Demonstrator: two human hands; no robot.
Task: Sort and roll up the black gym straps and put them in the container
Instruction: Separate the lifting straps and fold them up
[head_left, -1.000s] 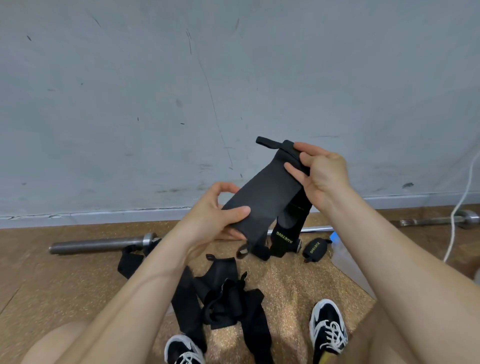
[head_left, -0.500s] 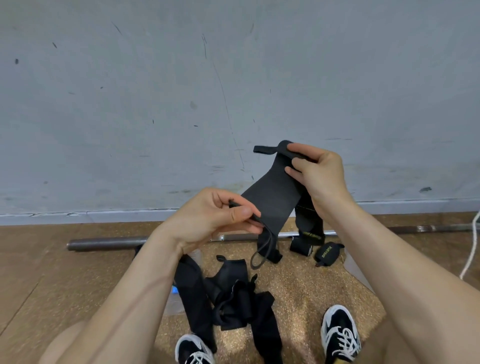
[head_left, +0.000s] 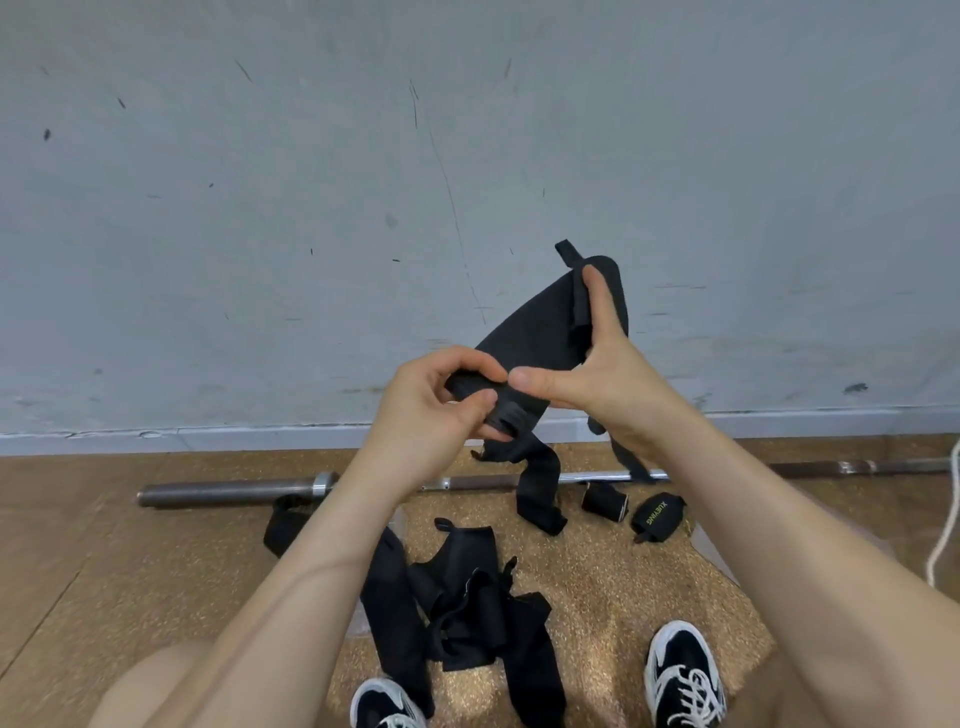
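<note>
the left hand (head_left: 441, 415) pinches the lower end of a wide black gym strap (head_left: 535, 332), fingers curled over it, likely to start a tight roll. the right hand (head_left: 613, 379) grips the same strap, thumb against that end and forefinger laid up its face, probably to keep it flat and taut. held in the air, the strap's long axis climbs from lower left to upper right, loop tab uppermost. on the floor below lie loose straps (head_left: 467, 603), rolled straps (head_left: 605, 501) and a barbell (head_left: 228, 491).
</note>
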